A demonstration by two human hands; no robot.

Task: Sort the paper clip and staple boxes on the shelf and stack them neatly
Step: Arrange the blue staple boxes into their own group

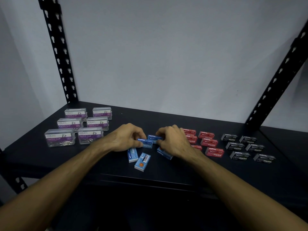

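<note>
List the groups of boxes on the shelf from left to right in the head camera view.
Paper clip boxes → blue staple boxes, where the left hand and right hand are working → red staple boxes → black staple boxes.

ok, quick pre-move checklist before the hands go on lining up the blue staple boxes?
1. Left hand on a blue box: ok, fingers pinch its left end.
2. Right hand on the second blue box: ok, fingers touch its right end; how firm the grip is, cannot tell.
3. Blue group aligned: not ok, loose blue boxes lie skewed in front, one with its barcode side up.
4. Paper clip boxes sorted: ok, two rows at the left.
5. Red boxes and black boxes grouped: ok, in rows to the right, partly hidden behind the right hand.
6. Free shelf behind the blue group: ok.
</note>
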